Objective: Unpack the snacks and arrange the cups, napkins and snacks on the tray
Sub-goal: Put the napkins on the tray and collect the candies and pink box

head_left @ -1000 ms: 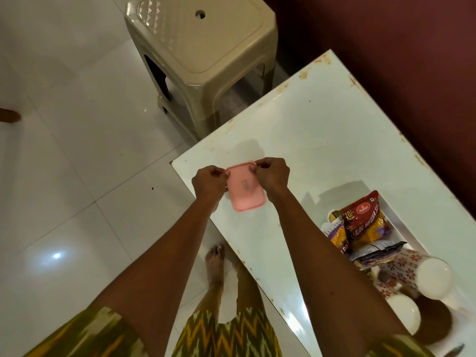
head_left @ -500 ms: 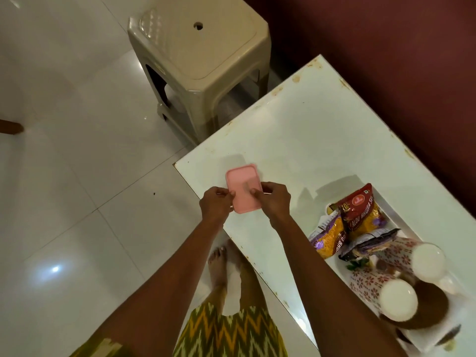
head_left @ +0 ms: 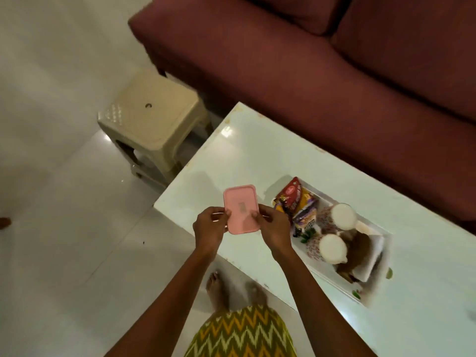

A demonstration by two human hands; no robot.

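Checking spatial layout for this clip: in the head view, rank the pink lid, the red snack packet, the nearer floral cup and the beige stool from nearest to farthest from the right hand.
1. Pink lid: held in the right hand, on its left.
2. Red snack packet: just right, in the tray.
3. Nearer floral cup: farther right, in the tray.
4. Beige stool: on the floor, far upper left.

Dim, warm indoor light leaves the maroon sofa (head_left: 334,81) murky, while the glossy white table (head_left: 257,161) and floor tiles (head_left: 51,176) throw back small bright glints from overhead. Soft shadows fall on the tabletop beyond the hands, and motion blur smears the tray (head_left: 381,256) at right. Wide-angle distortion bends straight edges toward the frame's borders.
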